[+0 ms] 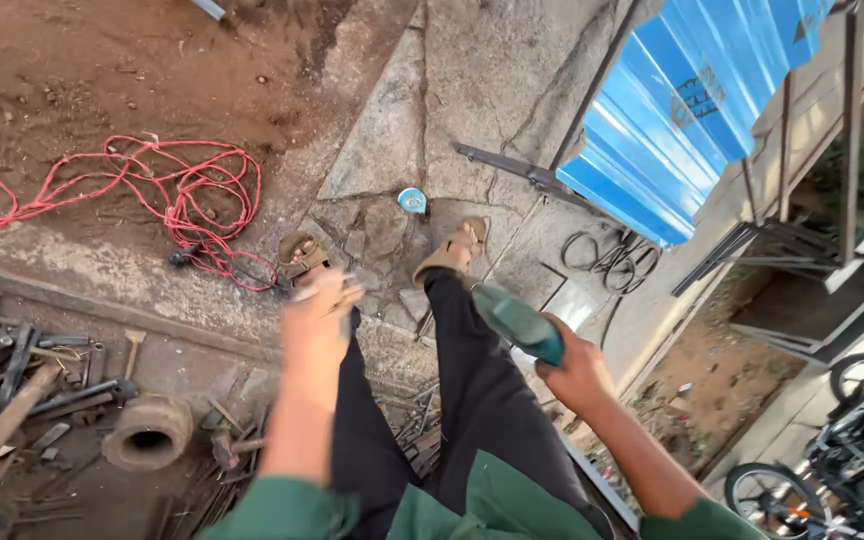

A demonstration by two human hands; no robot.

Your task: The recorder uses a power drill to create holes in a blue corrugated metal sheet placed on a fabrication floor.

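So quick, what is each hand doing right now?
Left hand: blurred; seems to grip something small and thin, but whether it is closed cannot be told.
Right hand: closed around a teal power tool.

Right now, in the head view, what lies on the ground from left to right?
Scrap metal bars → red cable → round blue object → dark coiled wire → blue corrugated sheet → bicycle wheel.

Cable coil (pixel 177 195) lying on ground left of feet; tape measure (pixel 412 200) sitting ahead between sandals; roofing sheet (pixel 682 110) leaning right; bicycles (pixel 832 470) standing far right.
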